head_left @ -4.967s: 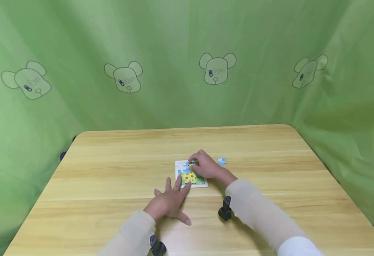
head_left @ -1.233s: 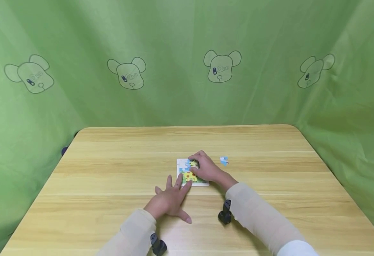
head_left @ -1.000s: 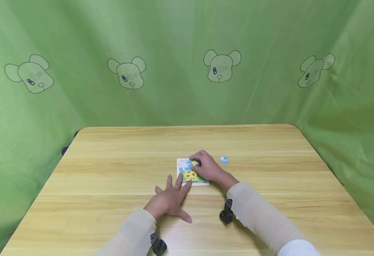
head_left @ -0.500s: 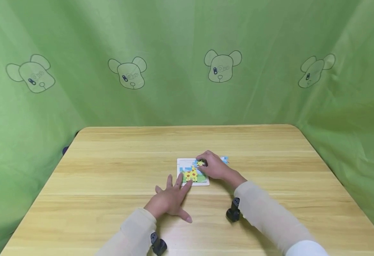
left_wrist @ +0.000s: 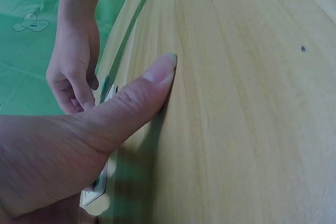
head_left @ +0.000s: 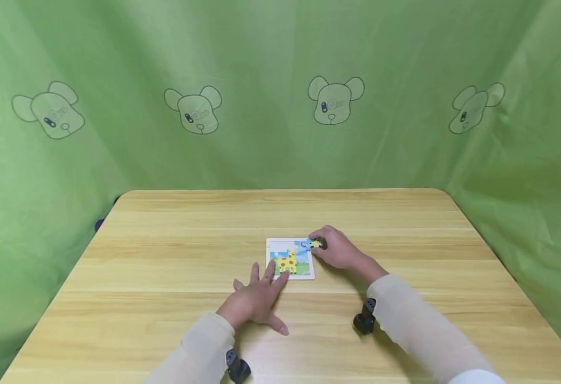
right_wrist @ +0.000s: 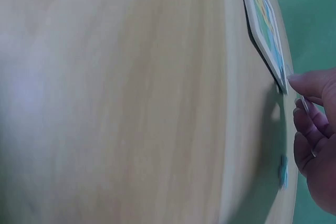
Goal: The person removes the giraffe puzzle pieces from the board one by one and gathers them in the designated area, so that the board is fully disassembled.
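Note:
A small square jigsaw puzzle [head_left: 288,265] with a giraffe picture lies in a white frame, with a pale gap at its upper left. My left hand [head_left: 256,304] has its fingers spread, with fingertips resting on the puzzle's lower left edge and the thumb stretched over the table. At the upper right corner of the frame, my right hand [head_left: 340,249] pinches a puzzle piece [head_left: 315,244] showing a yellow giraffe head on blue. In the right wrist view, a thin piece edge shows between thumb and fingers, and another puzzle piece [right_wrist: 283,171] lies on the table; the hand hides it in the head view.
The wooden table [head_left: 174,240] stretches out on all sides of the puzzle. A green curtain [head_left: 261,149] with printed bear heads hangs behind and beside it. A small black device [head_left: 364,317] sits at the right wrist, and another black device [head_left: 237,368] at the left.
My right hand has moved right from the upper middle of the puzzle to its right corner, taking the giraffe-head puzzle piece along. The loose piece went out of sight behind it. My left hand stayed put.

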The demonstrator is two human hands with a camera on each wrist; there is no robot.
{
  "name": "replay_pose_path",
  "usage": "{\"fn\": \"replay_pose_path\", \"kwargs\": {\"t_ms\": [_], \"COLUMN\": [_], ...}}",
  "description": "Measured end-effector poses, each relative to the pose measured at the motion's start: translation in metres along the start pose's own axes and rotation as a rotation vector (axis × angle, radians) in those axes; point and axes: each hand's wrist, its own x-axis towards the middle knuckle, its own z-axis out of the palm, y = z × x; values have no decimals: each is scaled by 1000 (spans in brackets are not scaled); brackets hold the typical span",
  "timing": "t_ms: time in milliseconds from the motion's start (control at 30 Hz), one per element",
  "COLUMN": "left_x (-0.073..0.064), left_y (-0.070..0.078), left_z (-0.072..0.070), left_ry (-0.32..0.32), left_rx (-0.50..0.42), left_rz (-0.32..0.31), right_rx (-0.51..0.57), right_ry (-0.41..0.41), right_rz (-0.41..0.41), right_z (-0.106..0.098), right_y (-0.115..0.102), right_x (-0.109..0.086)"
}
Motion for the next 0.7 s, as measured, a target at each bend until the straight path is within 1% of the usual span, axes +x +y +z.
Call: {"fn": "replay_pose_path", "kwargs": {"t_ms": [300,700], "left_x": [-2,0], "left_y": [1,-1], "left_z": [-1,2], "left_ry": [4,-3], "left_rx": [-10,-18], "left_rz": [0,-2], "right_rx": [31,49], "right_ry": [61,101], "right_rz": [67,129], "right_z": [-18,-38], "right_y": [16,48], "right_x": [-10,-25]}}
